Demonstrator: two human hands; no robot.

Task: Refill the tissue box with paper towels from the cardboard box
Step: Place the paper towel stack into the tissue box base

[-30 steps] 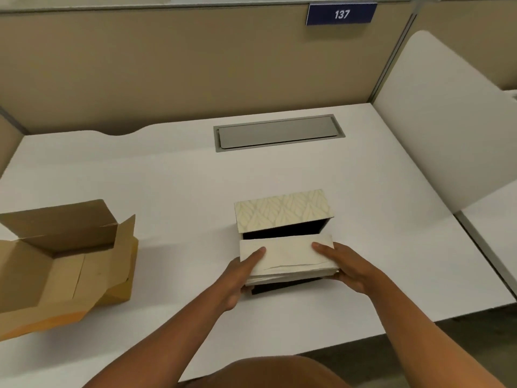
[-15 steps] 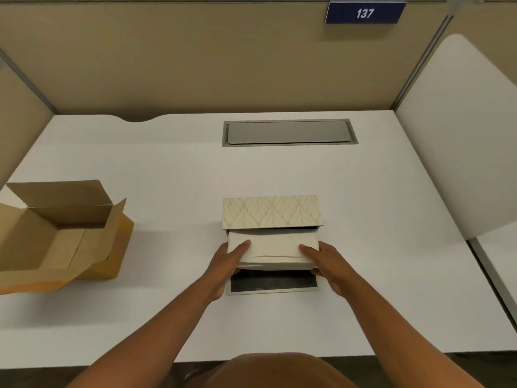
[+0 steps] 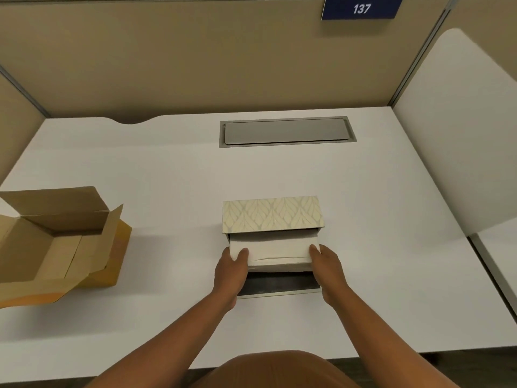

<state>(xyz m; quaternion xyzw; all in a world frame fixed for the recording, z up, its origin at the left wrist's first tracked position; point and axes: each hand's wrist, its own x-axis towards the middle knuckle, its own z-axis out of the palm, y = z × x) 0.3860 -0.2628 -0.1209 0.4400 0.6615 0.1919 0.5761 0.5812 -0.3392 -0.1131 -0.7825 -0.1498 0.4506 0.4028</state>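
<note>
— Beige cubicle panels [image 3: 173, 60] are closing in the back and left, a white divider [image 3: 458, 135] is standing along the right, and the white worktop [image 3: 167, 169] is carrying everything. What is sitting on it?

— Going by size: the cardboard box [image 3: 56, 242] is lying at the left edge with its flaps hanging open, well apart from the rest. A grey cable hatch [image 3: 286, 131] is lying flush near the back. Toward the front, the tissue box [image 3: 272, 215] is lying with its opening facing the person and its dark flap [image 3: 278, 284] folded down flat onto the worktop.

— And the paper towels?

— The stack of paper towels [image 3: 275, 250] is sitting partway into that opening, far end inside, near end sticking out over the flap. The left hand [image 3: 230, 271] is holding its left end and the right hand [image 3: 328, 271] its right end, each grip closing on the stack with a thumb on top.

— What could be going wrong from here?

— I'm judging the stack is filling nearly the whole width of the opening, so a slightly skewed push could be catching a corner on the side wall and buckling the soft sheets. The light box might also be sliding away, since nothing is bracing it behind.

— Room to move?

— Plenty. Bare worktop is surrounding the tissue box on all sides, and the front edge is lying clear of the flap, so the forearms are working unobstructed.
</note>
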